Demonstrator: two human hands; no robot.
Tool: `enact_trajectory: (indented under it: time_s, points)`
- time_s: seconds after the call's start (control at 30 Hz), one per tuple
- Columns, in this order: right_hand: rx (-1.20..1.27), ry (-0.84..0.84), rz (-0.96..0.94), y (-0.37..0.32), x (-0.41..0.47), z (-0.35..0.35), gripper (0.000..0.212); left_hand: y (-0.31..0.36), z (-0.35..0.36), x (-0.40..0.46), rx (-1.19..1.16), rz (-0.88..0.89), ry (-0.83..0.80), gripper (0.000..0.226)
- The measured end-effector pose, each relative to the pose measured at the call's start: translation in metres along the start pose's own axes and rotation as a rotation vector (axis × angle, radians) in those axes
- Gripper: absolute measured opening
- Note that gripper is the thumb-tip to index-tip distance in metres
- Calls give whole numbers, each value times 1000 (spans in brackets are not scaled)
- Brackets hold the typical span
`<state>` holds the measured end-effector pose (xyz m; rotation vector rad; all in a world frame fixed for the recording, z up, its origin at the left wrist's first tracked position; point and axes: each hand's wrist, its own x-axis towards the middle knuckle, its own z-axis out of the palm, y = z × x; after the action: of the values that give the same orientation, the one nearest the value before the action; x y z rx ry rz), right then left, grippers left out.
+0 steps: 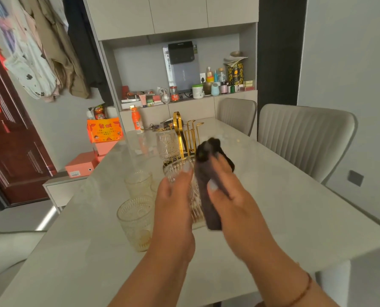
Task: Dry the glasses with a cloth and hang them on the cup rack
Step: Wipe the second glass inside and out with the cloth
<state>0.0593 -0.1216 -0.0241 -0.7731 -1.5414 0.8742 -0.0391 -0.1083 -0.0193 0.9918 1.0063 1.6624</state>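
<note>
Two ribbed glasses stand on the left part of the pale table [295, 207]: a near glass [134, 220] close to the left forearm, and a farther glass [138, 182] just beyond it. A third, the hung glass [168, 145], sits upside down on the gold cup rack [188, 136] toward the far middle of the table, with bare gold prongs to its right.

Above the near middle of the table, the left hand [173, 209] grips the held glass [180, 173], fingers curled round its ribbed side, its rim pointing away from the person. Just to the right, the right hand [231, 196] holds a dark cloth [209, 185] pressed against that glass; the fingers lie along the cloth and the thumb curls over it. The cloth is blurred, bunched at its far end and hanging down past the glass at its near end.

An orange bottle [136, 119] stands at the far left edge of the table. Two grey chairs [306, 138] stand along the right side. A cluttered shelf [184, 94] runs across the far wall.
</note>
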Motion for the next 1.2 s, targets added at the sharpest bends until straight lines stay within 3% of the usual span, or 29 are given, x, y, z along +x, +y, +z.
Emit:
enact_trajectory:
  time_s: [0.07,0.17,0.27,0.4,0.53,0.6,0.63,0.67,0.7,0.73,0.8,0.83,0.9,1.07,1.2]
  points:
    - [340,10,173,2,10,-9,28,-1,3,-4,-43,0,-56,52]
    - [655,25,230,10,6,-6,42,4,5,-5,-79,-4,-91,39]
    - [667,100,144,9,-2,-2,46,9,7,-5,-28,-3,-88,53]
    - [432,150,18,9,-10,-1,51,6,8,-10,49,40,-40,82]
    - [255,67,-5,6,-2,3,41,16,11,-22,28,55,-118,57]
    - [256,0,83,27,-15,-6,32,27,20,-33,23,41,-245,16]
    - [346,61,84,43,-17,-9,36,33,20,-41,77,7,-340,42]
    - [313,139,107,45,-19,-8,40,35,23,-51,83,-2,-393,53]
    - [297,182,157,32,-17,-12,40,24,17,-45,-16,-45,-412,45]
    - [443,96,151,23,-10,-10,37,20,17,-36,-86,-67,-354,22]
    - [717,116,250,13,-4,-19,34,14,2,-20,-49,-10,-237,82]
    - [733,158,219,10,-6,-19,31,12,-1,-15,-59,1,-201,87]
    - [631,263,191,8,-3,-11,22,12,3,-16,-19,50,-150,78]
    - [345,315,69,-2,-7,-7,8,7,6,-23,68,122,-119,72]
    - [583,214,178,-10,-1,-11,24,9,3,-22,-24,104,-208,63]
